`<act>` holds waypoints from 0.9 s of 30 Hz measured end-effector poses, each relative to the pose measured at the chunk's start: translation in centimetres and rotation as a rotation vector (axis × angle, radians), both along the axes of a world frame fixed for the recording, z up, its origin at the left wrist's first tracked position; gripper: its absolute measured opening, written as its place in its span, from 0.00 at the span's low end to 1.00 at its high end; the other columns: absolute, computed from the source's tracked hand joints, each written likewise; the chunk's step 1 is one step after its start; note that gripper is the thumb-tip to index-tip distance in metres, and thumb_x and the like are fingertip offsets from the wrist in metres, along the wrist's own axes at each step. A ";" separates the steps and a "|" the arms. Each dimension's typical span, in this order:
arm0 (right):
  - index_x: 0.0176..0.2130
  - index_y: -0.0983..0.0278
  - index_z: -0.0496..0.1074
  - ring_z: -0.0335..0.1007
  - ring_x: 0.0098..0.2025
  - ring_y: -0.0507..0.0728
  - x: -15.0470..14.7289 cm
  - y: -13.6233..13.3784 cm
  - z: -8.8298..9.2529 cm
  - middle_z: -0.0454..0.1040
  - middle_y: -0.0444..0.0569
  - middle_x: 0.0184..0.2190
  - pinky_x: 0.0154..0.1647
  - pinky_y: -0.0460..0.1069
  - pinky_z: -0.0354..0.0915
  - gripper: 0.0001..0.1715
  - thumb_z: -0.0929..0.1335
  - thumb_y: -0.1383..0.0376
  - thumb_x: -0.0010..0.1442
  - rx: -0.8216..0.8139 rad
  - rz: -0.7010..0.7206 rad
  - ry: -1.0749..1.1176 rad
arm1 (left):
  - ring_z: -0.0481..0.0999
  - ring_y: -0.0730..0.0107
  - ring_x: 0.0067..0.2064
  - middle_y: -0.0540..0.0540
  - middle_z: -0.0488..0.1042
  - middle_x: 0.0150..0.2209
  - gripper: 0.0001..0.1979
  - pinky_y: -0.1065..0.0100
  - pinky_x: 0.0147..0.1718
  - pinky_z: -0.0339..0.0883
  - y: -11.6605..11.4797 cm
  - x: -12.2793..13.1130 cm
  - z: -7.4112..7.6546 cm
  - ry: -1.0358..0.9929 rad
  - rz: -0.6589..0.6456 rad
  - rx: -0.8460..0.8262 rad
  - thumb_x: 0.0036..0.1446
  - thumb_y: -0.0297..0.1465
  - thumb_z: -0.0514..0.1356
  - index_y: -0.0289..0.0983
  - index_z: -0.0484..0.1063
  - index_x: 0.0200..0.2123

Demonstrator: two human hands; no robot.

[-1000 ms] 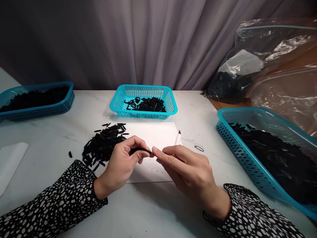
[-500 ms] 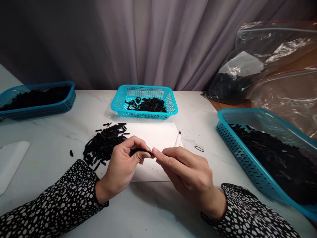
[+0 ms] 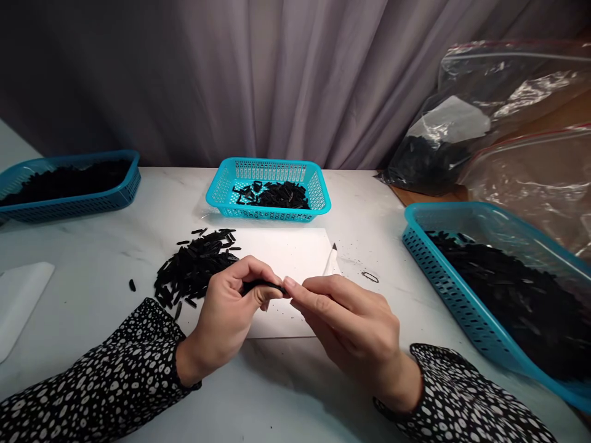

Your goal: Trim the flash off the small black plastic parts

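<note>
My left hand (image 3: 228, 314) is closed, pinching a thin black strip (image 3: 261, 285) between thumb and curled fingers. My right hand (image 3: 353, 323) meets it at the strip's right end, with fingertips pressed on that tip. Both hands hover over a white sheet (image 3: 286, 249). Beside my left hand is a heap of similar black strips (image 3: 191, 271), partly on the sheet. Behind my right hand a white pointed object with a dark tip (image 3: 332, 263) shows; its lower part is hidden, and I cannot tell its kind.
A blue basket (image 3: 268, 213) with some black pieces stands at the back. Fuller blue baskets stand at the left (image 3: 69, 203) and right (image 3: 462, 320). Clear plastic bags (image 3: 508, 86) sit behind the right basket. A small black loop (image 3: 370, 277) and a white object (image 3: 28, 301) lie on the table.
Very little differs. My right hand has shifted slightly down, its fingertips still at the strip's end. My left hand keeps its pinch on the strip.
</note>
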State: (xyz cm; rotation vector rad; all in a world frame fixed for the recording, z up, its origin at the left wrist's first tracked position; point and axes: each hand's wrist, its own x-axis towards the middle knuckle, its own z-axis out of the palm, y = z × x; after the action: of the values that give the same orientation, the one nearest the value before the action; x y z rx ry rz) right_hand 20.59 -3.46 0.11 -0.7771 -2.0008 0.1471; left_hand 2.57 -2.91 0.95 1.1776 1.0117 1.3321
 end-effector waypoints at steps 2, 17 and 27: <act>0.50 0.66 0.77 0.72 0.29 0.51 0.0 0.0 0.0 0.78 0.50 0.31 0.24 0.45 0.67 0.17 0.68 0.76 0.63 -0.010 0.005 0.001 | 0.68 0.78 0.24 0.52 0.74 0.24 0.08 0.77 0.23 0.65 0.1 0.0 0.0 -0.004 0.001 0.010 0.49 0.30 0.72 0.38 0.76 0.26; 0.54 0.60 0.75 0.73 0.29 0.51 -0.3 -0.5 0.3 0.77 0.49 0.31 0.24 0.45 0.68 0.22 0.67 0.76 0.64 -0.005 0.001 -0.001 | 0.67 0.77 0.23 0.52 0.73 0.22 0.10 0.75 0.21 0.64 -0.1 0.2 0.6 0.017 0.004 -0.026 0.45 0.31 0.74 0.37 0.75 0.23; 0.45 0.64 0.78 0.70 0.29 0.57 6.4 5.9 -1.2 0.73 0.52 0.33 0.29 0.52 0.67 0.12 0.69 0.65 0.62 -0.218 -0.571 -0.186 | 0.68 0.76 0.25 0.47 0.78 0.27 0.06 0.73 0.24 0.62 0.3 -0.6 -0.3 0.059 -0.076 -0.101 0.54 0.35 0.69 0.39 0.81 0.31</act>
State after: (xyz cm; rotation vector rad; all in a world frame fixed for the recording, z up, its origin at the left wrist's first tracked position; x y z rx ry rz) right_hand 27.03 2.44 -1.06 -1.5159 -1.8684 -0.0458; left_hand 2.01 -2.59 0.70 1.1734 1.0541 1.1797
